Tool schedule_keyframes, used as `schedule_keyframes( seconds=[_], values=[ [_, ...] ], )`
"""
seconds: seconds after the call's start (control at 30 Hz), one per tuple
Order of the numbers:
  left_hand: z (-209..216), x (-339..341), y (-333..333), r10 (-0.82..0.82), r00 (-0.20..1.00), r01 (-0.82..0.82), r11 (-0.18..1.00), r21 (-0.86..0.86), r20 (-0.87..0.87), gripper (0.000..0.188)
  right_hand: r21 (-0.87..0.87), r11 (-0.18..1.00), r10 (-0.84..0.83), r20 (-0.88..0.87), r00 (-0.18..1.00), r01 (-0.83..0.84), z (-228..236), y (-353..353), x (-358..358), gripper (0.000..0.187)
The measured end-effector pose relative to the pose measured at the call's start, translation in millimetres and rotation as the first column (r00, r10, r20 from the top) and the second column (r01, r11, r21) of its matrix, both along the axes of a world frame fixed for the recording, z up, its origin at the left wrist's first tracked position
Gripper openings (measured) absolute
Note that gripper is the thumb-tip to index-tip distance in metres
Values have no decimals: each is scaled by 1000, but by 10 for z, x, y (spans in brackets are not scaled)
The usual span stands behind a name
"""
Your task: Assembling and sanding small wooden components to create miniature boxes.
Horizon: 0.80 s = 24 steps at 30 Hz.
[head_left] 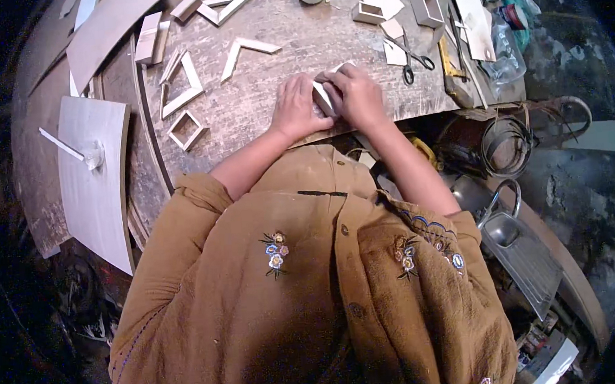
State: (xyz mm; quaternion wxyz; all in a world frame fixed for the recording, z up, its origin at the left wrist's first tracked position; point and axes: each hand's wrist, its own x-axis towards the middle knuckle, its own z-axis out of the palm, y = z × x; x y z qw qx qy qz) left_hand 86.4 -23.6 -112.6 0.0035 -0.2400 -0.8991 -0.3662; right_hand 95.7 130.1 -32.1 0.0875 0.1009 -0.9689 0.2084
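Close to the workbench's near edge, my two hands meet around a small wooden piece (323, 98) with a pale edge and a darker side. My left hand (295, 108) is closed on its left side, thumb toward me. My right hand (362, 101) grips it from the right with bent fingers. Much of the piece is hidden by the fingers, so its full shape cannot be made out. Ahead of my left hand lies an L-shaped pale wooden strip (246, 50). A small square wooden frame (187, 131) sits to the left, below a triangular frame (190, 93).
Black scissors (407, 60), open wooden boxes (426, 7) and a yellow-marked square (449, 60) lie on the right. A pale board (96, 198) with a stick in a small cup (93, 156) is at the left. Off the bench's right edge stands a metal sink (522, 249).
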Motion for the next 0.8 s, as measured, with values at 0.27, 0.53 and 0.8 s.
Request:
schedule_keyframes(
  seconds=[0.27,0.53,0.8],
  values=[
    [25,-4,6,-1,999,2,1000,31,-34,82,-77,991,-104,43,994,107,-3,22,94,16],
    [45,0,21,-7,998,8,1000,26,-55,83,-77,984,-162,20,987,163,4,197,360,17],
    [-29,0,9,-27,999,28,1000,8,-42,88,-36,971,-237,-27,971,236,52,154,497,17]
  ],
)
